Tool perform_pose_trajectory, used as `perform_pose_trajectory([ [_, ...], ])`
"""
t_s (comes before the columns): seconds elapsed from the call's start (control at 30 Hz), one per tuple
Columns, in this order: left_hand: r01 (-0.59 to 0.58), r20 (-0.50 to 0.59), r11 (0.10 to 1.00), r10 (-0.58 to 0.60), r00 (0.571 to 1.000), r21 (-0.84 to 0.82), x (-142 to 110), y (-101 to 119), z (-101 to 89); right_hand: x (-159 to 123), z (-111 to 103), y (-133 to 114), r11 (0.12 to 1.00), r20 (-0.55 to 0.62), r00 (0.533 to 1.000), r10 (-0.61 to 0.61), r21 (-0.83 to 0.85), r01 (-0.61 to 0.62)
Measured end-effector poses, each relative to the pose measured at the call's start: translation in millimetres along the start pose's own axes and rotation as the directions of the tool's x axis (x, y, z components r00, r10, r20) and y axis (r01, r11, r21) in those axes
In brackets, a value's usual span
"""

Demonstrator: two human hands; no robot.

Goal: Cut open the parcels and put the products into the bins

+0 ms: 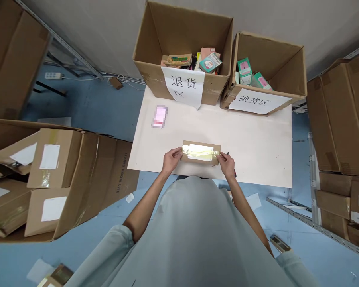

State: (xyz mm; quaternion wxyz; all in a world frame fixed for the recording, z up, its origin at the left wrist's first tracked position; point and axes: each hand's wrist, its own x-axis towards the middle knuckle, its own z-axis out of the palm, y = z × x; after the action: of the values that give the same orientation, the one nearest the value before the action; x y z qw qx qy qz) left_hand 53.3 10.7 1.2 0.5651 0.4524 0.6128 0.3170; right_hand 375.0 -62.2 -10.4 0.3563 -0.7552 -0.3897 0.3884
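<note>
A small, long cardboard box (185,156) with a white label and shiny clear tape across its top is at the near edge of the white table (257,143). My left hand (171,161) pinches its left end between thumb and fingers. At the opposite end, my right hand (226,164) grips the box the same way. Something thin and dark (235,173) shows beside my right hand, mostly hidden by it. Farther back on the left of the table lies a pink, blurred-out rectangular item (160,116).
Two open cartons with handwritten paper signs stand at the table's back: the left carton (152,75) holds small books and packs, the right carton (287,85) green-and-pink boxes. A large carton (89,175) of labelled parcels stands left. Shelving with boxes (341,119) is at right.
</note>
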Motion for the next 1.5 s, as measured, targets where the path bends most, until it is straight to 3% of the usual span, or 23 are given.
perform_pose_trajectory([
  [0.13, 0.081, 0.027, 0.997, -0.081, 0.996, 0.000, -1, -5, 6.5, 1, 12, 10, 0.998, 0.014, 0.998, 0.056, -0.021, -0.055],
  [0.27, 0.102, -0.051, 0.993, -0.099, 0.994, 0.056, -4, -8, 12.7, -1, 18, 17, 0.997, -0.078, 0.994, 0.077, -0.020, -0.079],
  [0.47, -0.020, 0.006, 0.986, 0.020, 1.000, 0.168, -15, 10, 19.6, -2, 12, 31, 0.997, -0.114, 0.992, 0.057, -0.041, -0.062],
  [0.63, -0.271, 0.212, 0.921, 0.217, 0.953, 0.278, -49, 46, 49.6, 1, -17, 54, 0.992, -0.213, 0.972, 0.098, -0.055, -0.112],
  [0.8, -0.419, 0.458, 0.859, 0.258, 0.850, 0.293, -80, 73, 84.8, 11, -38, 68, 0.984, -0.244, 0.958, 0.151, -0.052, -0.168],
  [0.9, -0.472, 0.510, 0.825, 0.274, 0.815, 0.312, -86, 79, 91.1, 14, -40, 70, 0.985, -0.232, 0.960, 0.156, -0.038, -0.170],
  [1.0, -0.486, 0.497, 0.795, 0.276, 0.823, 0.363, -84, 80, 84.5, 12, -40, 66, 0.986, -0.222, 0.963, 0.152, -0.033, -0.163],
  [1.13, -0.426, 0.393, 0.791, 0.258, 0.882, 0.438, -72, 69, 63.5, 7, -33, 51, 0.988, -0.187, 0.972, 0.140, -0.032, -0.149],
  [1.3, -0.315, 0.221, 0.789, 0.231, 0.948, 0.527, -48, 32, 34.1, -4, -7, 21, 0.993, -0.113, 0.989, 0.094, -0.065, -0.102],
  [1.5, -0.291, 0.194, 0.683, 0.217, 0.957, 0.670, -34, -5, 10.4, -25, 20, -25, 0.970, -0.095, 0.995, -0.016, -0.243, -0.008],
])
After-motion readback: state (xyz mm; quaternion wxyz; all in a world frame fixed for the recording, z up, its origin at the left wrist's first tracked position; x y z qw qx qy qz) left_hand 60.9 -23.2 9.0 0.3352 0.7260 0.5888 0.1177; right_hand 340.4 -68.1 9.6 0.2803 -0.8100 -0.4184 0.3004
